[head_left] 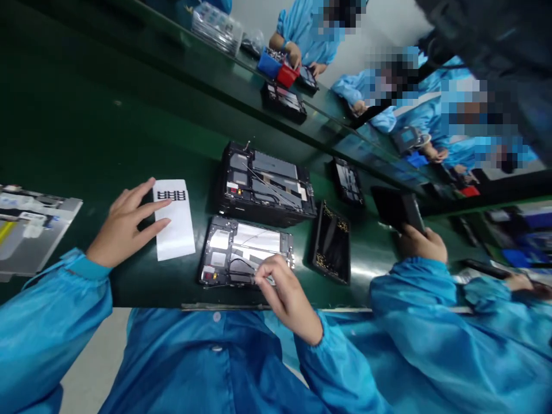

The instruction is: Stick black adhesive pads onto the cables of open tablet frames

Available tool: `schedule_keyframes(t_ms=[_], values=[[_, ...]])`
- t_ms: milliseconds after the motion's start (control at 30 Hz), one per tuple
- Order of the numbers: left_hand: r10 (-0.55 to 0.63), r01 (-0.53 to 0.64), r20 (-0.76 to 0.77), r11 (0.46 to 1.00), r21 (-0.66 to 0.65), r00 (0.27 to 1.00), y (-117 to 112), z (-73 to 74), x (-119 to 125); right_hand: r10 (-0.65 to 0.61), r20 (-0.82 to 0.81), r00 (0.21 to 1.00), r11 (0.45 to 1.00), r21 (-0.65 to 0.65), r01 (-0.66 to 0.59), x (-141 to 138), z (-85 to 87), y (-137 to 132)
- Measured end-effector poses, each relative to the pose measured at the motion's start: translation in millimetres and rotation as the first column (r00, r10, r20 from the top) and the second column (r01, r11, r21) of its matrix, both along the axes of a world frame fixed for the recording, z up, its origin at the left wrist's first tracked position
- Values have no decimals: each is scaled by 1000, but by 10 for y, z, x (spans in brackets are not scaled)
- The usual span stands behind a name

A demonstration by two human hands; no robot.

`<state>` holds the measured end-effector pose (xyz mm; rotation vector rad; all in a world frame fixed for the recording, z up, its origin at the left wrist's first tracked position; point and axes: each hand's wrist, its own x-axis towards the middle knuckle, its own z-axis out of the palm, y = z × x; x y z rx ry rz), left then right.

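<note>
My left hand (129,224) is open, its fingers spread at the left edge of a white sheet (176,230). Small black pieces (171,195) sit in a row near the top of that sheet, by my fingertips. My right hand (287,296) is closed in a pinch over the lower right part of an opened tablet-like device (233,244), which lies flat in front of me. Whatever the pinched fingers hold is too small to make out. Just behind the device stands a stack of similar opened devices (267,184), with a thin rod-like tool across its top.
A black tray (331,244) with small gold-coloured parts lies to the right. Beyond it is another device (348,181). At far left lie flat metallic panels (38,230). A co-worker's hand (425,244) holds a dark panel (399,210). A raised shelf (207,69) runs behind.
</note>
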<state>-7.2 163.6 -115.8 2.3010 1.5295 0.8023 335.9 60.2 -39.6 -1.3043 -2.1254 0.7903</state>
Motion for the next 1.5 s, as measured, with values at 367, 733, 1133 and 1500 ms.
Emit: schedule_keyframes(t_ms=[367, 733, 1133, 1500], values=[[-325, 316, 36, 934, 166, 945, -1024, 27, 1520, -246, 227, 942, 955, 221, 197, -11, -582, -564], [-402, 391, 66, 911, 131, 913, -900, -33, 1367, -215, 198, 956, 962, 209, 173, -105, -617, -489], [-413, 411, 187, 910, 53, 891, -850, -108, 1325, -231, 280, 932, 960, 220, 173, -207, -663, -427], [-421, 419, 202, 906, 53, 884, -853, -126, 1319, -237, 331, 913, 962, 214, 172, -240, -658, -432]])
